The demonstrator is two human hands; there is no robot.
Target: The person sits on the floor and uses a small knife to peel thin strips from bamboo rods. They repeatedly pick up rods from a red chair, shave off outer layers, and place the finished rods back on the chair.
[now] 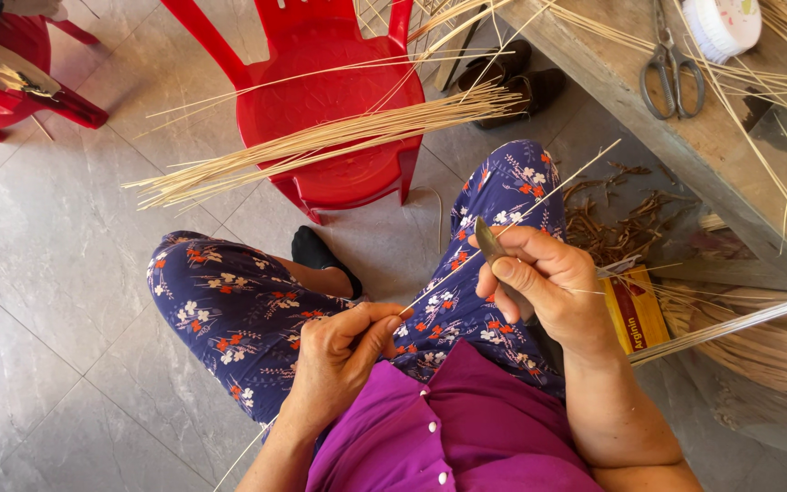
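My left hand (pixel 343 351) pinches a thin pale bamboo strip (pixel 539 202) over my lap, the strip running up and right across my knee. My right hand (pixel 544 282) grips a small knife (pixel 489 241), its blade pointing up and lying against the strip. Both hands sit above my blue flowered trousers (pixel 229 310) and purple shirt (pixel 466 428).
A red plastic chair (pixel 339 109) in front carries a bundle of bamboo strips (pixel 321 141). A wooden bench (pixel 685 137) at the right holds scissors (pixel 671 64) and more strips. Shavings (pixel 621 219) and a yellow box (pixel 635 310) lie beside my right knee. Another red chair (pixel 11 82) stands far left.
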